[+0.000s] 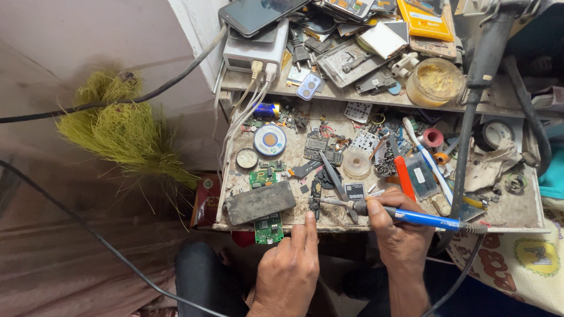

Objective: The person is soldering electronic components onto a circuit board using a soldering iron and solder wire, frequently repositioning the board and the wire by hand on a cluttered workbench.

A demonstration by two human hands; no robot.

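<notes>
Head view: right hand (395, 226) grips soldering iron (411, 216); left hand (292, 267) empty, forefinger out; jar (436, 82) holds yellow paste.

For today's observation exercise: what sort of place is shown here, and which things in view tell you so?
Most likely a small electronics or phone repair bench. The right hand holds a blue soldering iron, bare green circuit boards lie on the cluttered worktable, and phones are piled on the shelf above.
</notes>
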